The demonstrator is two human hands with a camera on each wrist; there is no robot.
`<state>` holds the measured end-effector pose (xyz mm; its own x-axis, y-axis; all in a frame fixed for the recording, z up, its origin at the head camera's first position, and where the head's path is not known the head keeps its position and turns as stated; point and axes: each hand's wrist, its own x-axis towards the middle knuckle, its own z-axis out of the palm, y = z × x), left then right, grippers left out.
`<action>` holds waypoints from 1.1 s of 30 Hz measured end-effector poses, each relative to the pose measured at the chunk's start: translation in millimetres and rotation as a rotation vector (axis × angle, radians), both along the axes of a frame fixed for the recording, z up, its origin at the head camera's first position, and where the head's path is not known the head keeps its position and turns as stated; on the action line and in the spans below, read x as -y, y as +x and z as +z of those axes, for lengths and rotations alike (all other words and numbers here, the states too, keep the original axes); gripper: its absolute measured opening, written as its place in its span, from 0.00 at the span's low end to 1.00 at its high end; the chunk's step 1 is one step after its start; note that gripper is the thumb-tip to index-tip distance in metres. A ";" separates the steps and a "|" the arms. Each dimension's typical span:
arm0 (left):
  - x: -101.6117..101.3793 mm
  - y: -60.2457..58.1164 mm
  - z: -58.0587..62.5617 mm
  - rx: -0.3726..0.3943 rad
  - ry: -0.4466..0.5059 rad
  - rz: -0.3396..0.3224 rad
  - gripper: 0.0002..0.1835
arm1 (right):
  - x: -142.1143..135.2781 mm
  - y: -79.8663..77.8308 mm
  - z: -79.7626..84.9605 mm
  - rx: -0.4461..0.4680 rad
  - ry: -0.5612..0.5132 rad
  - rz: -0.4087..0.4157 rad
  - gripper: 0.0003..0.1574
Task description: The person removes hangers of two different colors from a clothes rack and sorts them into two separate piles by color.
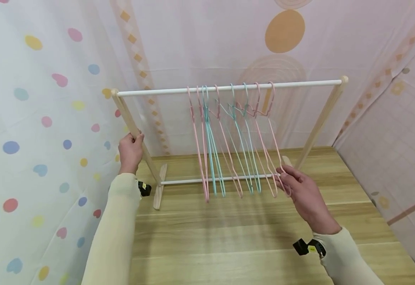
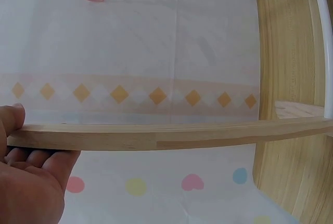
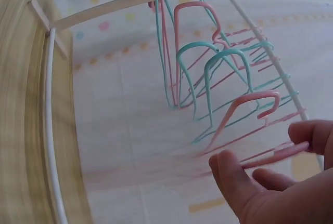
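Observation:
My left hand [image 1: 130, 152] grips the left wooden post [image 1: 123, 109] of a small clothes rack. The left wrist view shows the thumb on one side of that post and the fingers on the other. My right hand [image 1: 305, 194] holds the lower corner of the rightmost pink hanger [image 1: 274, 136], which still hooks over the rack's white top bar [image 1: 307, 84]. In the right wrist view, thumb and fingers curl round this pink hanger [image 3: 278, 156]. Several more pink and blue hangers [image 1: 238, 126] hang to its left, with a close bunch of them [image 1: 207, 130] left of the middle.
The right wooden post [image 1: 321, 118] stands beyond my right hand. A white lower bar [image 1: 186, 181] joins the posts near the wood-grain surface [image 1: 207, 245]. Patterned curtains [image 1: 200, 43] rise behind the rack and on both sides, the dotted one [image 1: 57, 118] close by my left arm.

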<state>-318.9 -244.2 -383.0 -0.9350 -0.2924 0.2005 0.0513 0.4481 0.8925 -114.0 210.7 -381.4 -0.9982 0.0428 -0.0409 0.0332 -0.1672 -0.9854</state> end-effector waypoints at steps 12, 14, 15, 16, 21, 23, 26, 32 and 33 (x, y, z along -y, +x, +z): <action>-0.2 1.2 -0.7 -0.030 -0.037 -0.001 0.21 | -1.4 13.5 1.5 -0.267 -0.012 -0.169 0.34; 0.7 0.7 -1.4 -0.031 -0.032 -0.003 0.20 | -4.0 14.9 2.4 -0.308 -0.046 -0.183 0.31; 1.2 0.4 -1.9 -0.030 -0.030 -0.005 0.20 | -5.9 15.8 3.0 -0.328 -0.067 -0.192 0.29; 1.4 -0.1 -2.3 -0.028 -0.028 -0.008 0.19 | -8.3 17.4 3.6 -0.350 -0.091 -0.193 0.28; -0.6 0.8 -4.3 -0.019 -0.026 -0.021 0.19 | -26.4 30.6 5.7 -0.489 -0.249 -0.154 0.25; -1.9 1.6 -4.9 -0.017 -0.028 -0.019 0.19 | -35.3 37.1 5.8 -0.559 -0.366 -0.101 0.26; -3.4 2.2 -5.8 -0.019 -0.024 -0.020 0.19 | -49.8 48.1 4.3 -0.628 -0.572 -0.021 0.25; -5.3 2.4 -9.5 -0.043 -0.035 -0.024 0.19 | -87.7 78.6 -10.0 -0.624 -0.792 0.089 0.28; -5.5 2.5 -10.3 -0.048 -0.039 -0.022 0.19 | -95.6 83.4 -14.1 -0.622 -0.800 0.127 0.29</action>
<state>-316.4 -238.6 -393.2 -0.9301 -0.2629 0.2565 0.1041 0.4811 0.8705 -30.6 306.3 -395.5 -0.8478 0.1223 0.5160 -0.3825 -0.8150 -0.4352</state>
